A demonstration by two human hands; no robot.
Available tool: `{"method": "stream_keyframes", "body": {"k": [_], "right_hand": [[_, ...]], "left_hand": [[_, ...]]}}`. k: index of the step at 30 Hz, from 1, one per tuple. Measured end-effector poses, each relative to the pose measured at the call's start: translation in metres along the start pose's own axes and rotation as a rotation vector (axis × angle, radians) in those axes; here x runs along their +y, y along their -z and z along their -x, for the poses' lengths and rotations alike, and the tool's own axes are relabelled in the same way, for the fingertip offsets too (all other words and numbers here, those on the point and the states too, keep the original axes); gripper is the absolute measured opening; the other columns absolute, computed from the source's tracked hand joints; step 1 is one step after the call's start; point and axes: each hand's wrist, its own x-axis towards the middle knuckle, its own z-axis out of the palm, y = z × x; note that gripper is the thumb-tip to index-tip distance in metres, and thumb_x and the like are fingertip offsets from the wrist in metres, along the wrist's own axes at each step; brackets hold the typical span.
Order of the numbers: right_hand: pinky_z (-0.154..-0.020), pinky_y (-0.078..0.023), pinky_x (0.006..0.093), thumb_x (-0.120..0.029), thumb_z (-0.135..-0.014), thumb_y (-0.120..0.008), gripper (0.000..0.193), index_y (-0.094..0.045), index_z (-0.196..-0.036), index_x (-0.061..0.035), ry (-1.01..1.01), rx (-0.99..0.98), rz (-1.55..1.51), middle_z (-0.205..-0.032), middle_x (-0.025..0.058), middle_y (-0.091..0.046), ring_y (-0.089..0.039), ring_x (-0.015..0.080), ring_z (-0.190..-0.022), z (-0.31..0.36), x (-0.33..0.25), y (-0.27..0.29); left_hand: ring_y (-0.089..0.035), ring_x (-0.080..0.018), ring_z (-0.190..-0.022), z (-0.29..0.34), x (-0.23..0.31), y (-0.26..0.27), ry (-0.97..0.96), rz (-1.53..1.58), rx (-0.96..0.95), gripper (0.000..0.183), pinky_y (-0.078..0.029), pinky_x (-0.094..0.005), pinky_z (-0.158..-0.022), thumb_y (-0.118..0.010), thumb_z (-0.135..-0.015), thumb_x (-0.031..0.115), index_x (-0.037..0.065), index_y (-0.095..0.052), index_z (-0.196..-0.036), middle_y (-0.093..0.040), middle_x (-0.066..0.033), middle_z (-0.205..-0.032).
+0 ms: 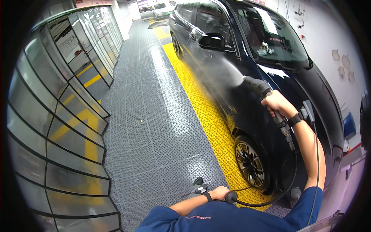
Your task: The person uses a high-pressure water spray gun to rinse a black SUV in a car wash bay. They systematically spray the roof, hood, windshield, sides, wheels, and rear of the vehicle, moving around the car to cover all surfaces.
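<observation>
My right hand is wrapped round the grip of a black pressure washer spray gun, held out over the front side of a dark car. A white fan of spray leaves the nozzle and hits the car's side near the front door, below the wing mirror. Low down, close to my body, my left hand is closed round the black hose beside a rounded black piece. From there the hose curves right and up towards the gun. The car's front wheel stands just beyond my left hand.
Grey grid floor tiles run along the car, with a yellow tile strip beside it. Framed glass folding panels line the left. Another car stands far back. A white wall with hexagon pieces is at right.
</observation>
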Motion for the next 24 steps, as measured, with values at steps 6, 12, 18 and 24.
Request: {"method": "stream_keyframes", "body": {"k": [6, 12, 18, 24], "right_hand": [[-0.036, -0.043, 0.0362, -0.007, -0.081, -0.066, 0.023, -0.050, -0.065, -0.0013, 0.134, 0.127, 0.062, -0.054, 0.0081, -0.050, -0.049, 0.0195, -0.039, -0.010, -0.064, 0.046], [-0.035, -0.039, 0.0342, -0.006, -0.083, -0.064, 0.036, -0.044, -0.053, -0.0062, 0.253, 0.149, 0.012, -0.046, 0.0051, -0.045, -0.046, 0.0170, -0.034, -0.011, -0.108, 0.044], [-0.034, -0.037, 0.0333, -0.007, -0.084, -0.064, 0.037, -0.045, -0.052, -0.0061, 0.304, 0.091, 0.074, -0.045, 0.0050, -0.046, -0.045, 0.0164, -0.033, -0.018, -0.127, 0.029], [-0.034, -0.038, 0.0339, -0.007, -0.084, -0.064, 0.038, -0.045, -0.052, -0.0054, 0.298, 0.111, 0.086, -0.044, 0.0057, -0.047, -0.046, 0.0170, -0.033, -0.025, -0.135, 0.024]], "left_hand": [[-0.066, -0.0411, -0.069, -0.031, 0.012, 0.010, -0.030, 0.072, 0.055, 0.014, -0.052, -0.0496, -0.063, -0.070, -0.073, 0.019, 0.007, -0.070, -0.081, -0.067, -0.0204, -0.072], [-0.067, -0.0412, -0.070, -0.060, 0.037, 0.030, -0.154, 0.088, 0.019, 0.016, -0.052, -0.0485, -0.063, -0.070, -0.076, 0.021, 0.006, -0.071, -0.082, -0.068, -0.0216, -0.073], [-0.068, -0.0393, -0.072, -0.074, 0.039, 0.038, -0.178, 0.045, -0.042, 0.016, -0.053, -0.0473, -0.065, -0.071, -0.077, 0.021, 0.006, -0.069, -0.081, -0.069, -0.0203, -0.074], [-0.068, -0.0385, -0.071, -0.074, 0.024, 0.035, -0.233, 0.054, -0.020, 0.017, -0.053, -0.0464, -0.065, -0.071, -0.078, 0.024, 0.008, -0.069, -0.080, -0.068, -0.0191, -0.073]]}}
